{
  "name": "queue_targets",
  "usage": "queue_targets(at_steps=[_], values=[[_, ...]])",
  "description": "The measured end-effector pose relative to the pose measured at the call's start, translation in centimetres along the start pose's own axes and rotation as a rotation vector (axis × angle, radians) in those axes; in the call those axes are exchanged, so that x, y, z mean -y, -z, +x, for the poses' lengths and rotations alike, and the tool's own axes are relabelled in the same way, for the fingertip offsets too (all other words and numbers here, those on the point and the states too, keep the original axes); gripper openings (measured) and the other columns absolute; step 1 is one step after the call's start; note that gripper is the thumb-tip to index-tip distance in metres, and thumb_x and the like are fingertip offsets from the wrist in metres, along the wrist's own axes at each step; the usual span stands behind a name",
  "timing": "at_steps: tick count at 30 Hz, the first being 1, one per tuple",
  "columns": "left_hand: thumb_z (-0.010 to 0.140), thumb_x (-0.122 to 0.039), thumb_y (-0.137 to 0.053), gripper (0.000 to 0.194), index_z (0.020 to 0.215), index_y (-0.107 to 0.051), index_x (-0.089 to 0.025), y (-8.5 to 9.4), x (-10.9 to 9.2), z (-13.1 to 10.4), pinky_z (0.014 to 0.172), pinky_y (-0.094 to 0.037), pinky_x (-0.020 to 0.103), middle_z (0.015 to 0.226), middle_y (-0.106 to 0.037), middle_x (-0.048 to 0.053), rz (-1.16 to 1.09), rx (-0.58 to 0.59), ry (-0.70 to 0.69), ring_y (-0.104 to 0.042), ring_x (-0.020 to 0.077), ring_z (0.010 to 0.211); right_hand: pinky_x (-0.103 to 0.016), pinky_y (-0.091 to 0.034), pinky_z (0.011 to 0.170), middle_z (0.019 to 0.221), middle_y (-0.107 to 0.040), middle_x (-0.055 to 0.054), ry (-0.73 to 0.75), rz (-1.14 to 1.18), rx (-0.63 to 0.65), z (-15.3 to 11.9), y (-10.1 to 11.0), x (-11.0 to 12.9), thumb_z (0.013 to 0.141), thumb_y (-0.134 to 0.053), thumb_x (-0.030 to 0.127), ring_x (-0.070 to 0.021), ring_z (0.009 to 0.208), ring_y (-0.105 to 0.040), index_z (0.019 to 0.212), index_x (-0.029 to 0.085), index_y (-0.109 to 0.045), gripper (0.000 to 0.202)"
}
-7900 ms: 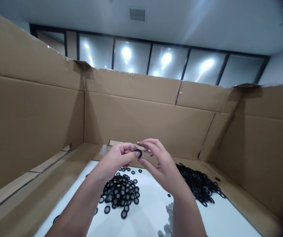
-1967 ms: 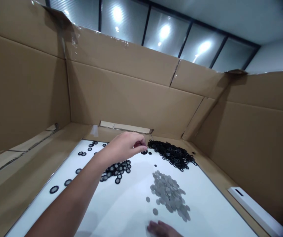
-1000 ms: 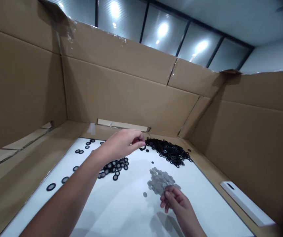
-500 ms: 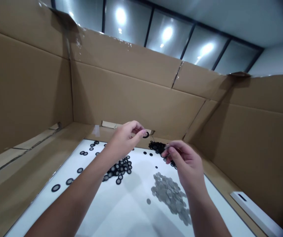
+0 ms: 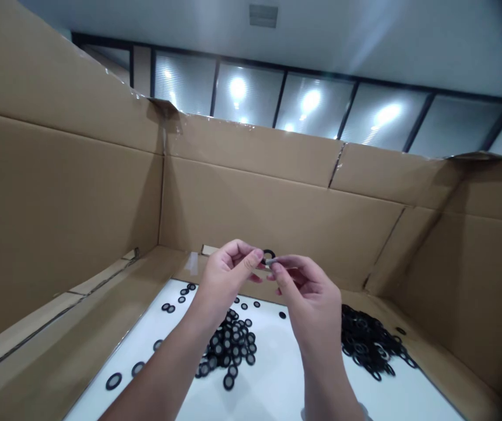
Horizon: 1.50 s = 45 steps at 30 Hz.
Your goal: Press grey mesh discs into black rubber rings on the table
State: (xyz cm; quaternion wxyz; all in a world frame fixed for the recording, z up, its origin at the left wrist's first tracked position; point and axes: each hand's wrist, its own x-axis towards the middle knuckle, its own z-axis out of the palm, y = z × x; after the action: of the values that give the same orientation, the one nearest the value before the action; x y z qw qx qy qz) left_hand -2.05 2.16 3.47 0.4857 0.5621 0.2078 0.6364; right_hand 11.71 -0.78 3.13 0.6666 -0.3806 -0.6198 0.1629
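Note:
My left hand [image 5: 228,278] pinches a black rubber ring [image 5: 269,253] between thumb and fingers, above the far part of the white board [image 5: 272,386]. Close against the ring, my right hand [image 5: 310,298] is closed on a small grey disc [image 5: 270,262], seen almost edge-on. Whether the disc sits in the ring I cannot tell. Beneath my left wrist lies a heap of black rings with grey discs in them [image 5: 233,342]. To the right of my right hand is a pile of plain black rings [image 5: 364,336].
Tall cardboard walls [image 5: 251,193] enclose the board on the left, back and right. Several ringed discs lie scattered along the board's left side, one [image 5: 114,381] near its edge. A lone black ring [image 5: 401,331] rests on cardboard at the right.
My hands have come together, bringing the grey disc up to the ring. The view has tilted up and shifted left, so the grey disc pile is now mostly out of sight.

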Motion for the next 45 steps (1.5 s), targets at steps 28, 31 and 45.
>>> queue_targets(at_steps=[28,31,45], values=[[0.084,-0.028,-0.077,0.016,0.094,-0.073,-0.017,-0.5,-0.6,-1.3,0.079,-0.057,0.028,0.091,-0.074,0.005,-0.075,0.153,0.045,-0.069,0.0154,0.082,-0.022,-0.048,0.050,0.072,-0.062,0.000,0.003,-0.072,0.066,-0.5,1.5,0.8,0.094,-0.061,0.044,-0.0125,0.060,-0.060,0.084,0.020,-0.056,0.027],[0.085,-0.026,-0.076,0.015,0.096,-0.073,-0.017,-0.6,-0.6,-1.3,0.080,-0.057,0.026,0.092,-0.073,0.004,-0.084,0.190,0.046,-0.068,0.0139,0.083,-0.022,-0.041,0.050,0.061,-0.054,0.003,0.093,-0.132,0.155,-0.5,1.7,0.6,0.101,-0.048,0.043,-0.0107,0.055,-0.051,0.075,0.020,-0.052,0.035],[0.089,-0.029,-0.072,0.016,0.086,-0.068,-0.014,0.2,-1.2,-1.4,0.074,-0.053,0.023,0.082,-0.063,0.001,0.035,0.349,0.103,-0.062,0.0104,0.077,-0.023,-0.031,0.055,0.061,-0.045,0.005,0.358,-0.360,0.212,-0.2,2.4,0.4,0.103,-0.043,0.025,-0.0098,0.054,-0.041,0.070,0.021,-0.044,0.033]])
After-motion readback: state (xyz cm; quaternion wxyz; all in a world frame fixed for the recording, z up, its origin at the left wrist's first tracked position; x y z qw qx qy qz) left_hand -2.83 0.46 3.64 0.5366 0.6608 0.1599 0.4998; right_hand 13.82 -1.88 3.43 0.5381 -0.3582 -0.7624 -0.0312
